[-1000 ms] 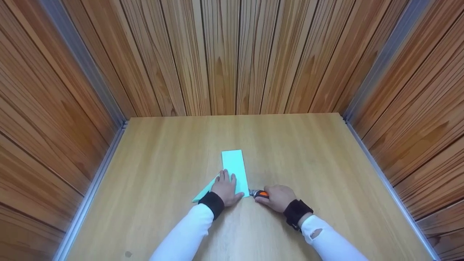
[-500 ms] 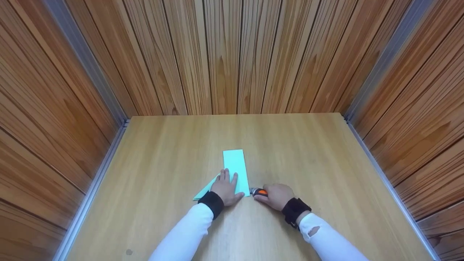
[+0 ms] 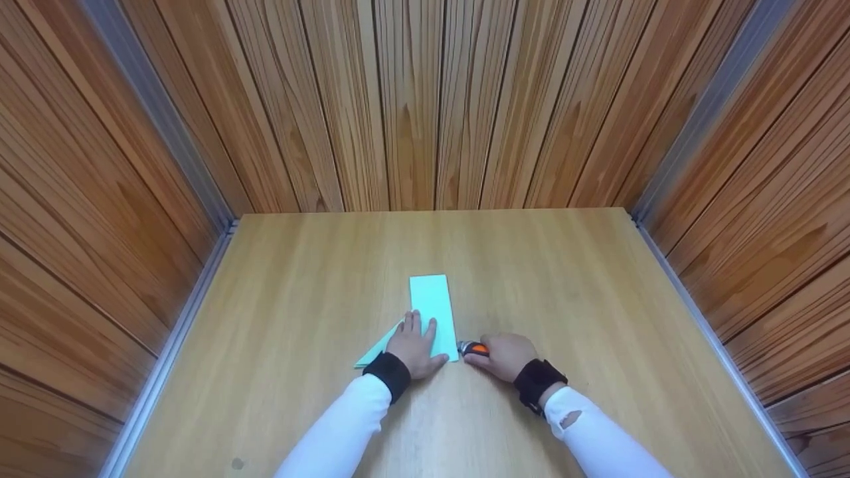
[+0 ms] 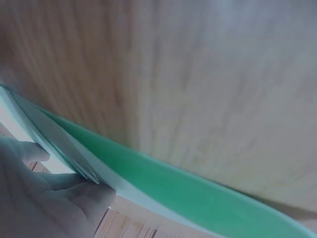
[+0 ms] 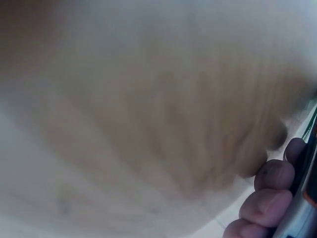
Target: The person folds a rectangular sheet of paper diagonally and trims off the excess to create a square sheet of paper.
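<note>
A folded mint-green sheet of paper (image 3: 428, 292) lies on the table, a long strip with a slanting flap (image 3: 380, 346) on its left. My left hand (image 3: 413, 348) rests flat on it, fingers spread forward and thumb near the strip's lower right corner. Layered green paper edges (image 4: 173, 191) bow up beside that hand (image 4: 44, 198) in the left wrist view. My right hand (image 3: 508, 357) grips an orange-and-black utility knife (image 3: 477, 349), its metal tip at the strip's right edge. Curled fingers (image 5: 267, 206) wrap the handle in the right wrist view; the blade is too small to make out.
The light wooden table (image 3: 319, 265) is bounded by a plank back wall (image 3: 412, 106) and plank side walls. Metal rails (image 3: 166, 338) run along the table's sides. A small dark spot (image 3: 237, 463) marks the table at the front left.
My right hand and the knife have shifted slightly away from me along the paper's right edge. The left hand stays pressed on the paper.
</note>
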Demonstrator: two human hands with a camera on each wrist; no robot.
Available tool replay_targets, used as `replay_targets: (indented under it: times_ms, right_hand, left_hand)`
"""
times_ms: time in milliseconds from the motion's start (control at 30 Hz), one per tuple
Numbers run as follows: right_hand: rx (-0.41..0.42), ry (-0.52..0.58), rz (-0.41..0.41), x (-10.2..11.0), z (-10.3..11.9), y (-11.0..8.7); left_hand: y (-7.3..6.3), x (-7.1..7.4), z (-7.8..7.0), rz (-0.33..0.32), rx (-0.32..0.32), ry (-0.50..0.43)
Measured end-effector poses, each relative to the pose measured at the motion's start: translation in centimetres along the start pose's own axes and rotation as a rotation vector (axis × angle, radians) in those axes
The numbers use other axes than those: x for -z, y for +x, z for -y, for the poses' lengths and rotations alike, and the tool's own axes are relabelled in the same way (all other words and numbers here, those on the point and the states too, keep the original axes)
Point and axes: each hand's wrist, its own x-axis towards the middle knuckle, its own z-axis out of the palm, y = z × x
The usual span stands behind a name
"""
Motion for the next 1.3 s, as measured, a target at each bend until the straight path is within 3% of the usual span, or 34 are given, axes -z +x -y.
replay_targets:
  times_ms: [233, 367, 700, 1067, 1300]
  right_hand:
    - [-0.016, -0.021, -0.015, -0.2, -0.4, 0.2]
    - [-0.012, -0.034, -0.032, -0.1, 0.0, 0.5]
    - [-0.053, -0.013, -0.014, 0.1, 0.0, 0.7]
    - [-0.094, 0.005, 0.004, 0.4, 0.0, 1.2]
    - [-0.062, 0.005, -0.019, 0.0, -0.1, 1.6]
  left_hand:
    - [0.1, -0.4, 0.0, -0.032, -0.005, 0.027]
    - [0.0, 0.1, -0.1, -0.028, -0.001, 0.029]
    - [0.5, -0.8, 0.3, -0.021, -0.003, 0.012]
    - [0.5, -0.6, 0.2, -0.002, 0.001, -0.001]
    - [0.6, -0.8, 0.2, -0.022, -0.007, 0.029]
